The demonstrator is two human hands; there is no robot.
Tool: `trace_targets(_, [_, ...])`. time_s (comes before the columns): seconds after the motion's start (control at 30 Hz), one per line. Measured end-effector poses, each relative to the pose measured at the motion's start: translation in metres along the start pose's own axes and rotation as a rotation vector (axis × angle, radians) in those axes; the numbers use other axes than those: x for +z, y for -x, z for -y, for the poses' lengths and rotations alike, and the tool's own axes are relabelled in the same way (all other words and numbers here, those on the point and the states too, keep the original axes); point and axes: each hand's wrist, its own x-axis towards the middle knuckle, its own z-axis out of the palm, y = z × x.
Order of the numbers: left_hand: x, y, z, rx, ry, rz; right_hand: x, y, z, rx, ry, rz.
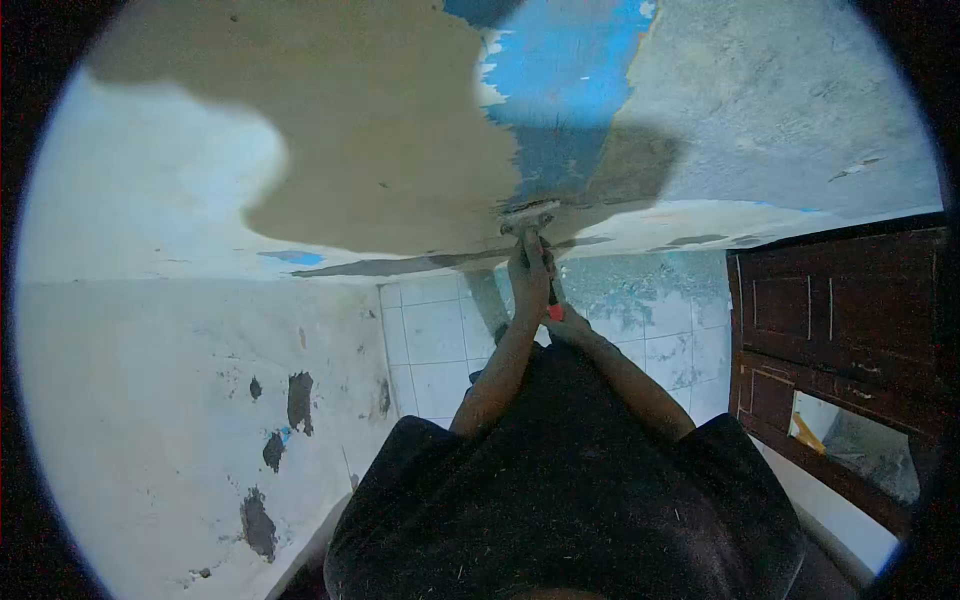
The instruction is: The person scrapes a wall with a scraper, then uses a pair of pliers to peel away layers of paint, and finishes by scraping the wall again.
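A long-handled scraper (552, 285) with a dark handle and a red end is held up against the wall. Its wide head (530, 216) meets the wall (400, 170) at the lower tip of a bright blue paint strip (565, 90). My left hand (527, 275) is closed around the upper handle, just below the head. Lower down, my right hand (570, 326) is closed at the red end; its fingers are partly hidden. Bare grey-brown plaster lies left of the blue strip, and rough grey surface lies right of it.
A dark wooden cabinet (840, 310) with a glass or mirror panel (855, 440) stands at right. White floor tiles (435, 335) show below, dusty with debris (640, 290) on the right. The pale side wall (130, 400) at left has several chipped patches (258, 523).
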Motion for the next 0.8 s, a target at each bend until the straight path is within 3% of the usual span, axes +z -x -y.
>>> trace_targets(0.03, [-0.001, -0.002, 0.001, -0.022, 0.011, -0.021, 0.002, 0.001, 0.003, -0.011, -0.028, -0.050])
trace_targets(0.07, [-0.003, -0.006, 0.003, 0.049, 0.065, 0.039, -0.007, 0.015, 0.028, -0.061, -0.272, 0.002])
trace_targets(0.17, [-0.003, 0.002, -0.013, 0.070, -0.001, 0.055, -0.016, 0.029, 0.063, 0.088, -0.121, -0.052])
trace_targets(0.2, [-0.004, -0.003, -0.015, 0.080, -0.003, 0.064, -0.012, 0.020, 0.049, 0.055, 0.085, -0.034])
trace_targets(0.23, [-0.005, -0.002, -0.016, 0.073, -0.005, 0.054, -0.003, 0.013, 0.036, 0.052, 0.084, -0.040])
trace_targets(0.3, [-0.004, 0.003, -0.024, 0.049, -0.002, 0.023, 0.004, 0.012, 0.031, -0.069, -0.305, 0.085])
trace_targets(0.37, [-0.012, 0.005, -0.019, 0.067, -0.087, 0.009, 0.015, 0.013, 0.026, -0.057, -0.261, -0.008])
trace_targets(0.43, [-0.020, -0.007, 0.001, -0.007, -0.071, 0.048, 0.016, 0.007, 0.025, -0.026, -0.306, 0.049])
trace_targets(0.57, [-0.019, -0.005, -0.005, 0.032, -0.057, 0.006, 0.001, 0.020, 0.051, -0.043, -0.294, 0.187])
trace_targets(0.6, [-0.011, 0.003, -0.033, 0.050, -0.044, 0.033, 0.001, 0.005, 0.036, -0.329, -0.530, 0.370])
trace_targets(0.63, [-0.015, 0.005, -0.028, 0.041, -0.047, 0.025, 0.012, 0.004, 0.018, -0.321, -0.535, 0.377])
trace_targets(0.7, [-0.013, 0.000, -0.026, 0.084, 0.009, 0.045, 0.015, 0.002, 0.022, -0.184, -0.271, 0.127])
trace_targets(0.73, [-0.015, 0.004, -0.027, 0.028, -0.114, 0.024, 0.013, -0.003, 0.027, -0.200, -0.270, 0.115])
trace_targets(0.8, [-0.018, 0.002, -0.021, 0.042, -0.042, 0.059, 0.019, -0.001, 0.020, -0.046, -0.183, 0.108])
